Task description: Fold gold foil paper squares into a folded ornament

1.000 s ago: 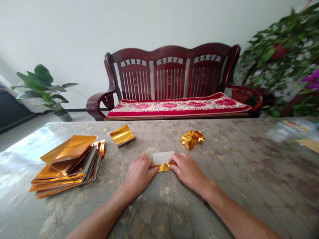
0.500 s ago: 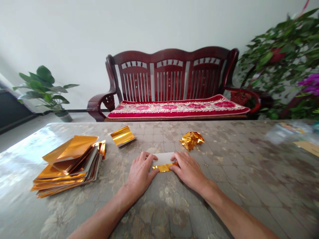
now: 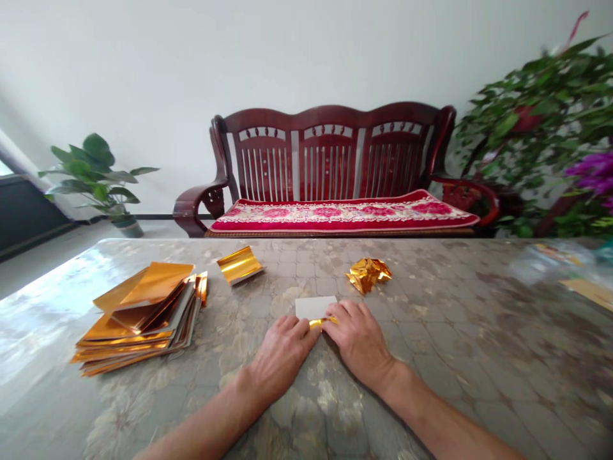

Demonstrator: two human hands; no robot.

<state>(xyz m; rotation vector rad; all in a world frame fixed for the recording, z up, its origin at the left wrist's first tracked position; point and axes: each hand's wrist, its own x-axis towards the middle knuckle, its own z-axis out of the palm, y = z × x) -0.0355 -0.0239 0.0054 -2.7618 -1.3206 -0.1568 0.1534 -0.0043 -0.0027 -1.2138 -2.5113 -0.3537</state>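
A sheet of gold foil paper (image 3: 315, 307) lies white side up on the table in front of me, its near edge folded or rolled over so a narrow gold strip shows. My left hand (image 3: 286, 348) presses on the left part of that strip, fingers closed together. On the right part, my right hand (image 3: 357, 338) grips the fold with bent fingers. The two thumbs are close together, and the hands cover both ends of the strip. Beyond the sheet sit a curled piece of gold foil paper (image 3: 239, 264) and a crumpled gold foil piece (image 3: 368, 275).
A stack of gold foil sheets (image 3: 138, 319) stands at the left of the patterned table (image 3: 460, 358). Clear plastic bags (image 3: 550, 260) and a brown flat piece (image 3: 589, 292) lie at the far right. Behind are a wooden bench (image 3: 330, 153) and potted plants (image 3: 96, 172).
Both hands have moved closer together along the folded edge. The gold strip looks narrower, and the left hand no longer covers the sheet's upper left corner. The view has tilted slightly upward.
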